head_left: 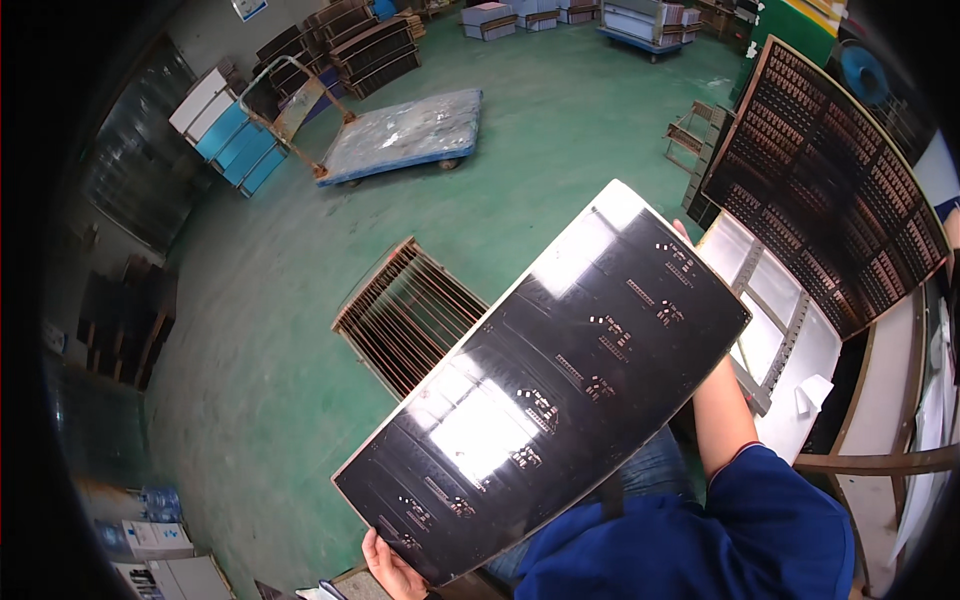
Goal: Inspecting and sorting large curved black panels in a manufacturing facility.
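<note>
green floor (560, 130): we see it spread under everything, worn and scuffed.

flat cart (405, 133): blue-grey deck on wheels with a tubular handle, standing on the floor well beyond us.

dark panel (545, 385): a large glossy black sheet with small pale printed patterns in rows; we hold it up in the air, tilted, between both hands, over our lap and in front of the wire rack. window light glares on its lower half.

second patterned panel (830, 185): brown-black, propped upright at the right, above the surface.

wire rack (405, 315): a slatted frame lying on the floor, partly hidden behind the dark panel.

surface (790, 340): pale, at the right, just behind the panel's far edge.

blue sleeve (740, 530): covers our right arm to the elbow.

left hand (392, 568): grip closed on the panel's near bottom corner, fingers curled beneath.

right hand (684, 232): mostly hidden behind the panel's far edge; only fingertips show over it, so the grip holds that edge.
</note>
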### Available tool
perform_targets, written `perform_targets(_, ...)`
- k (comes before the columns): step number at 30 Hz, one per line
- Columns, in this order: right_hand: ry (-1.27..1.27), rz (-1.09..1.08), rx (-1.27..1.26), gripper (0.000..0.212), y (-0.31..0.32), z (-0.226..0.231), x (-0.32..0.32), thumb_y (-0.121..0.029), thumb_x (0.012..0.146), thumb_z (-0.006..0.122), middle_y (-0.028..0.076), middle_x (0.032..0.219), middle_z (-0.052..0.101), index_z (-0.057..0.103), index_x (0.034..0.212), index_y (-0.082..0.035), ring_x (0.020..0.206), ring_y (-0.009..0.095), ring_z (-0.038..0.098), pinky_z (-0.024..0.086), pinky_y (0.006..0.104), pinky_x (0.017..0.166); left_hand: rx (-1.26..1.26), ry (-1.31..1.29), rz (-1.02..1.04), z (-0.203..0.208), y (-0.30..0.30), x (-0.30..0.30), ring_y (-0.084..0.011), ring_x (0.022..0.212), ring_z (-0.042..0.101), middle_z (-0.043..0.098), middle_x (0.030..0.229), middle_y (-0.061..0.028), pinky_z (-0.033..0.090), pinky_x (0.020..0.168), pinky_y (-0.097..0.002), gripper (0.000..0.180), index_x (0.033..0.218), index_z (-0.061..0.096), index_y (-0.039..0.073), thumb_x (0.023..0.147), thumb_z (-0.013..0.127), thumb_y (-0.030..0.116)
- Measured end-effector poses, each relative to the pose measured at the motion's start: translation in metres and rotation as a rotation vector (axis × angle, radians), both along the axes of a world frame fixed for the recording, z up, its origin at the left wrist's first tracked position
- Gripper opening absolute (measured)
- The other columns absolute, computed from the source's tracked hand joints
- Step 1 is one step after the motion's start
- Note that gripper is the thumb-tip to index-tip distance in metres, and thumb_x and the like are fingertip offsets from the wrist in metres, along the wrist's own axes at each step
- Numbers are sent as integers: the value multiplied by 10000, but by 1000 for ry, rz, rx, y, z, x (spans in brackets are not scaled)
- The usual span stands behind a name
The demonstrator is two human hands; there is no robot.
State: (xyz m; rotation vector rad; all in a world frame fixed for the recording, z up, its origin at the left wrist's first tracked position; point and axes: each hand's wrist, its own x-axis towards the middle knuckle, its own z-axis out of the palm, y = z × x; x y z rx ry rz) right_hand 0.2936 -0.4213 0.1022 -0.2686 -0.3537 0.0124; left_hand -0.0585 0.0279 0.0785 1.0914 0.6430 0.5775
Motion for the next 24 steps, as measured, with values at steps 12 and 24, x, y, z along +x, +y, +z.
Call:
perform_targets(12, 224, 129, -349, 273, 32, -26, -64, -261, 919, 500, 107, 1253, 509, 567, 1113, -81, 1168, 240, 483, 359, 416, 1031, -264, 124, -163, -9, -27, 24, -240, 1101, 524, 538, 1235, -96, 411, 983, -384, 409, 1261, 466, 50, 898, 555, 216)
perform_targets(24, 289, 118, -688, 413, 166, 15, -139, -165, 952, 492, 32, 1246, 494, 380, 1324, -23, 1133, 116, 449, 377, 284, 966, -508, -162, -283, -14, -108, 84, -221, 1071, 545, 508, 1266, -57, 503, 868, -414, 408, 1335, 394, 155, 938, 492, 166)
